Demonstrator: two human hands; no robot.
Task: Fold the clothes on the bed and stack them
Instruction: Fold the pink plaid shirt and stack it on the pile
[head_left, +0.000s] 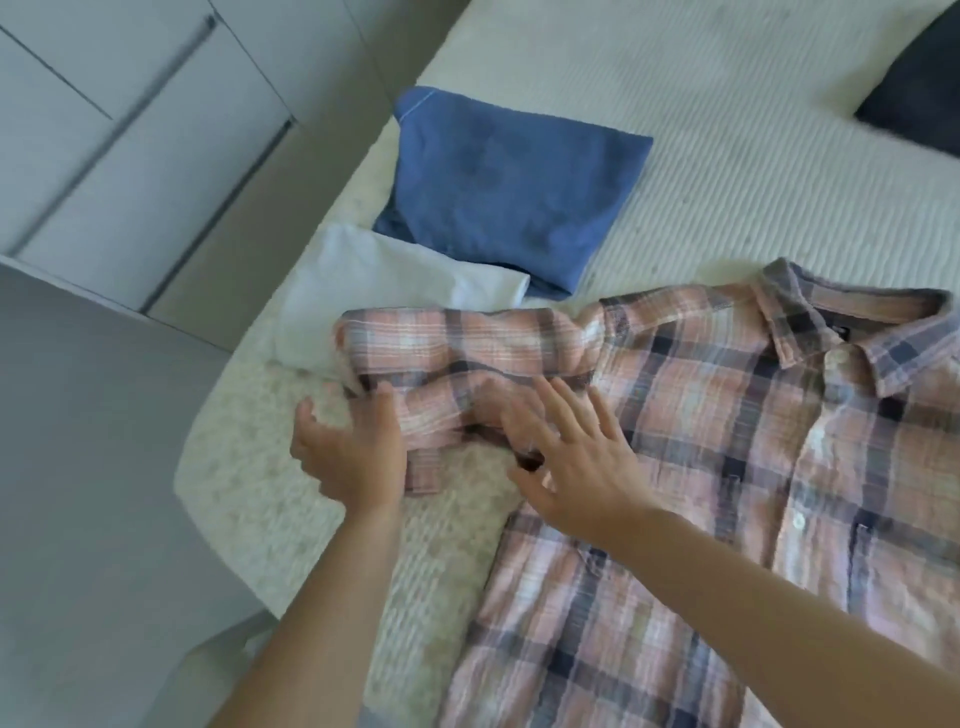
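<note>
Open bedspread (753, 171) is left beyond the plaid shirt (727, 467). The left edge is occupied by the blue fold (509, 192) and the white fold (384, 291). The far right corner is blocked by a dark pillow (919, 88).

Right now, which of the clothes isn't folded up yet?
The pink plaid shirt, spread open under both hands; the blue and white ones are already folded.
</note>
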